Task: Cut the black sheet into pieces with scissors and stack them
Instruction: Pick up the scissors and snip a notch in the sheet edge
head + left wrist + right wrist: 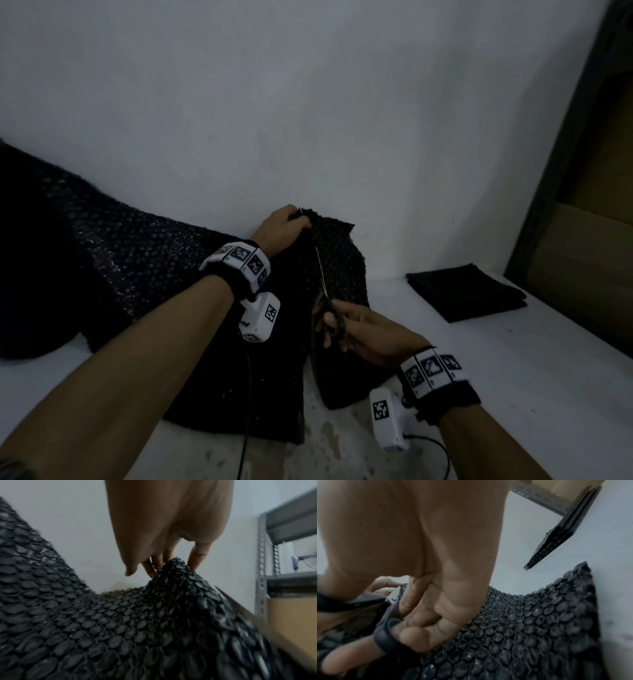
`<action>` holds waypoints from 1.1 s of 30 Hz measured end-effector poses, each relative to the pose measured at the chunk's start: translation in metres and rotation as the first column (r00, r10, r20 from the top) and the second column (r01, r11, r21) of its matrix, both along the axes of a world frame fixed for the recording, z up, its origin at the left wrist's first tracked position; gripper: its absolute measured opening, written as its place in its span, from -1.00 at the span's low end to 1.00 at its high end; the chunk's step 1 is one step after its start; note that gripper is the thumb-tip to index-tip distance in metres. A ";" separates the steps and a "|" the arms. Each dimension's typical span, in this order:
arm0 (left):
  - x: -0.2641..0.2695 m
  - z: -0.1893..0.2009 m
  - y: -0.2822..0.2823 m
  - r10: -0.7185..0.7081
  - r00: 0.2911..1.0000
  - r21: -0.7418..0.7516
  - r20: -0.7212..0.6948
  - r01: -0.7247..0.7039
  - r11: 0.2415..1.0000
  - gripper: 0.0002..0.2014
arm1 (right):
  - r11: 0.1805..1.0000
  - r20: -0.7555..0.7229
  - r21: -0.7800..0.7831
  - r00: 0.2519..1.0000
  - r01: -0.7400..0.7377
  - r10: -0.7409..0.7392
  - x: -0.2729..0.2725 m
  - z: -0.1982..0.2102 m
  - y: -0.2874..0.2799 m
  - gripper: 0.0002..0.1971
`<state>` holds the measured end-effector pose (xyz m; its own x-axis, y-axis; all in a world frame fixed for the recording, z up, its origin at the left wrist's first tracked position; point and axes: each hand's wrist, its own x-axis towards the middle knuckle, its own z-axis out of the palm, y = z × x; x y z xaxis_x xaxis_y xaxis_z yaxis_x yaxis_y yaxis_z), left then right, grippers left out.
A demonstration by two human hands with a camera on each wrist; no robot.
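Fingers of the left hand: pinched on the raised far edge of the black bubble-wrap sheet, judged to hold it taut and clear of the desk so the blades meet stretched material. Fingers of the right hand: curled through the dark handle loops of the scissors, gripping them; blades point away from the person, up along the cut line towards the left hand.

Items, largest to smallest:

1. Wall, pale, behind the desk.
2. Desk, white, worn and stained near the front edge; carries everything listed.
3. Black bubble-wrap sheet, bulk draped from the far left across the desk to the centre, lifted at the middle. Surface of close-set rounded bubbles, glossy where light catches, limp and creasing at the pinch.
4. Metal shelving with cardboard, at the right edge.
5. Partly severed flap, right of the blades, hanging onto the desk; the cut appears well advanced, though whether it is complete at the top cannot be told.
6. Stack of cut pieces, flat on the desk to the right, well apart from the work, judged to be set there within reach of the right hand.
7. Scissors, as above.
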<state>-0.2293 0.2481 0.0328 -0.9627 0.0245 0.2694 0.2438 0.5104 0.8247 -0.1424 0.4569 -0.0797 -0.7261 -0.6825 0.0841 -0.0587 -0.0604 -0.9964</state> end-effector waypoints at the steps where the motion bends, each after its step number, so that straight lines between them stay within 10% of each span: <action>1: 0.000 0.002 -0.002 -0.006 1.000 0.043 0.015 0.005 0.999 -0.85 | 1.000 -0.005 -0.006 1.000 -0.008 0.008 0.000 -0.001 -0.001 -0.74; 12: 0.016 0.014 -0.025 -0.054 0.998 0.232 0.016 0.049 0.972 -0.67 | 0.996 0.034 -0.057 0.997 -0.068 0.070 0.000 -0.002 -0.007 -0.77; 19: 0.030 0.031 -0.022 -0.006 1.000 0.026 0.029 0.005 1.000 -0.78 | 0.997 0.031 -0.064 0.999 -0.032 0.034 0.004 -0.003 -0.011 -0.79; 33: 0.034 0.026 -0.026 -0.031 0.997 0.107 0.070 0.024 0.994 -0.90 | 1.000 -0.026 -0.008 0.999 -0.020 0.019 0.007 0.007 -0.004 -0.64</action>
